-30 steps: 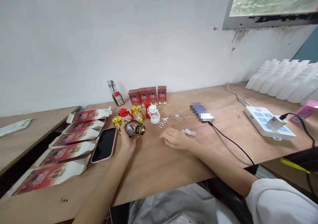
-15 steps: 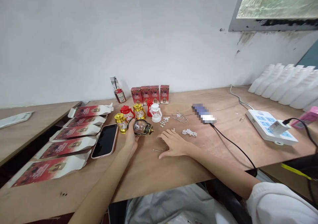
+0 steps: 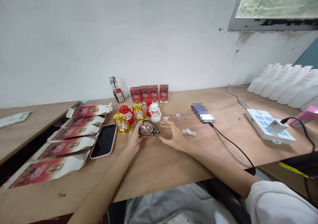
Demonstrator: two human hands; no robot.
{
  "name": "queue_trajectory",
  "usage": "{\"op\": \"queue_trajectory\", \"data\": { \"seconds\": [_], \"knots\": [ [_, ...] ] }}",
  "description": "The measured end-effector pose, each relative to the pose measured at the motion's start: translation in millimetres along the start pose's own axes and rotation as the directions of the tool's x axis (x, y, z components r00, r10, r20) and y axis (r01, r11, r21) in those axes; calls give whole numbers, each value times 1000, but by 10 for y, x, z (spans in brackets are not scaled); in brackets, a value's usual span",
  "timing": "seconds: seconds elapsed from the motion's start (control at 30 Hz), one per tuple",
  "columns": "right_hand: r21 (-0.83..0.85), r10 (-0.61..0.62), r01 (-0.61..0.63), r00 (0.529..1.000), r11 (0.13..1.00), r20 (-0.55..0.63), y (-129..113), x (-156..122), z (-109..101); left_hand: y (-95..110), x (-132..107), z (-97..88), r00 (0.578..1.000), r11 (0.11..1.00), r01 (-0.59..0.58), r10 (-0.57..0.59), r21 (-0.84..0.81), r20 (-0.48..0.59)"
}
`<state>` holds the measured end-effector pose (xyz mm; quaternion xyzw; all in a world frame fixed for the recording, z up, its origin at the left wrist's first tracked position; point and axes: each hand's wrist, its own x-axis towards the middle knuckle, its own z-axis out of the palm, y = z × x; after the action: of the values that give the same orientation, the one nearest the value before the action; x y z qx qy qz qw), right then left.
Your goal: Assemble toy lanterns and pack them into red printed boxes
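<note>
My left hand (image 3: 134,138) is closed around a bronze-coloured miniature lantern (image 3: 146,128) with a clear globe. The lantern lies on its side above the table, its top pointing right. My right hand (image 3: 174,135) is at that top end, thumb and fingers curved with a gap between them. A thin wire handle seems to be held there, its ends close to the lantern; most of it is hidden. Just behind stand gold lanterns (image 3: 121,123), red lanterns (image 3: 126,114) and a white lantern (image 3: 155,112).
Wire handles (image 3: 179,116) and small white plastic parts (image 3: 188,132) lie right of the lanterns. Red boxes (image 3: 164,94) stand by the wall; opened cartons (image 3: 49,169) lie left beside a phone (image 3: 103,141). A power strip (image 3: 269,126) and white bottles (image 3: 280,84) are at right.
My right hand has moved up to the lantern's top, and the wire beneath it has left its former spot. The lantern has shifted slightly right and turned in my left hand.
</note>
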<state>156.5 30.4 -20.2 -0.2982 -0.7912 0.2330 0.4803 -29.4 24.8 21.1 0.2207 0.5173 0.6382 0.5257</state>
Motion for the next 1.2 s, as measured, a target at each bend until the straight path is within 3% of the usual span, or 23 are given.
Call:
{"op": "queue_trajectory", "data": {
  "seconds": [0.27, 0.67, 0.8, 1.2],
  "knots": [
    [-46, -6, 8, 999, 999, 33, 42, -14, 31, -63, -62, 29, 990, 998, -58, 53, 38, 131],
    [-23, 32, -32, 999, 999, -19, 29, -7, 63, -39, -67, 31, 997, 1000, 10, -12, 21, 77],
    [-22, -7, 6, 999, 1000, -43, 33, -12, 59, -49, -52, 14, 997, 998, 11, -15, 57, 78],
    [-106, -25, 26, 1000, 994, 14, 62, -14, 55, -46, -57, 29, 996, 998, 37, -41, 55, 81]
  ]
}}
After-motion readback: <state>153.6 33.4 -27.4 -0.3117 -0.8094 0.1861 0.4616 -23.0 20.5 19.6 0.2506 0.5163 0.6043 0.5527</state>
